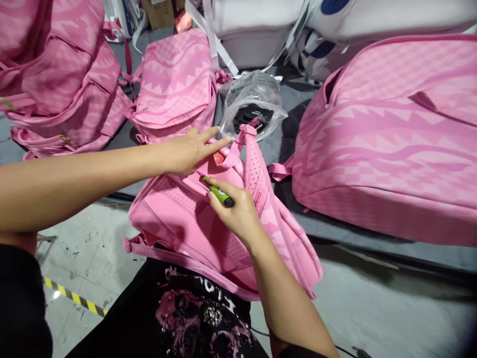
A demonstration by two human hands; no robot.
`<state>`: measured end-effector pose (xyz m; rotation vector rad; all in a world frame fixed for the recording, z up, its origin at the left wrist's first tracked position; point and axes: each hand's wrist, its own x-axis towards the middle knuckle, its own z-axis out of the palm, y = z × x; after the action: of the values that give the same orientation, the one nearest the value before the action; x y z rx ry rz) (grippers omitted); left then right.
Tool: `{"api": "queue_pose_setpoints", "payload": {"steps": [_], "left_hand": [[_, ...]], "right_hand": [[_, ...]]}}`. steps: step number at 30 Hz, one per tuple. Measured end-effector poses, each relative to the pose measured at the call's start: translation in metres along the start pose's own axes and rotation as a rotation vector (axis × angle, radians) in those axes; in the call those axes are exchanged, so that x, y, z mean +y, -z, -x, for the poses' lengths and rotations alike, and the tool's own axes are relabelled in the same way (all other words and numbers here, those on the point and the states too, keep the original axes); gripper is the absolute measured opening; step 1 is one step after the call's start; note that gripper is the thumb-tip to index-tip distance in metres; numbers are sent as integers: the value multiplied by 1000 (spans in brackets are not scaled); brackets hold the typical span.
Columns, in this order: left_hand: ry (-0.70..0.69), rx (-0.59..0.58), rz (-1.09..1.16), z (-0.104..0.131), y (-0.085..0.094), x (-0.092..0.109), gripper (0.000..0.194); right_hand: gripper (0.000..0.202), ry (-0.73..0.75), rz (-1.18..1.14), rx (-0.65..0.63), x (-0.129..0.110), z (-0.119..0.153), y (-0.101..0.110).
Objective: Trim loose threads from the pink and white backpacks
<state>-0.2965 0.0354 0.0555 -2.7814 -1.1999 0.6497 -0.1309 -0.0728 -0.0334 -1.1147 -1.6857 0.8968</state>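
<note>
A pink backpack (194, 214) lies tilted across my lap and the table edge, its padded straps side facing up. My right hand (236, 211) is closed around a small green-and-black handled tool (219, 194), whose thin tip points at the bag's upper edge near my left hand. I cannot make out the tip's exact kind. My left hand (192, 151) rests on the top of the backpack with two fingers stretched out and apart; its thumb side is partly hidden. A shoulder strap (253, 159) with a perforated surface runs up just beyond my right hand.
An open clear plastic bag (270, 97) with black items inside stands behind the backpack. More pink backpacks (175, 74) are on the grey table, with a large one (391, 134) at right and a pile (63, 74) at left. White bags (257, 30) line the back.
</note>
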Motion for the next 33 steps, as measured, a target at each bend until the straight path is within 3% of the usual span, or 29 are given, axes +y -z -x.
{"api": "queue_pose_setpoints", "payload": {"steps": [3,7,14,25,33], "left_hand": [[55,-82,25,1,5,-4,115],[72,-53,75,4,4,-10,125],[54,-41,99,4,-1,-11,126],[71,39,120,5,-9,-8,117],[43,60,152,5,-13,-10,110]], "right_hand": [[34,-16,-27,-40,-3,2,4],[33,7,-21,-30,-3,2,5],[29,-26,-41,-3,-6,-10,-11],[26,-43,145,131,-14,-9,-23],[25,-55,233,153,-22,-11,-26]]}}
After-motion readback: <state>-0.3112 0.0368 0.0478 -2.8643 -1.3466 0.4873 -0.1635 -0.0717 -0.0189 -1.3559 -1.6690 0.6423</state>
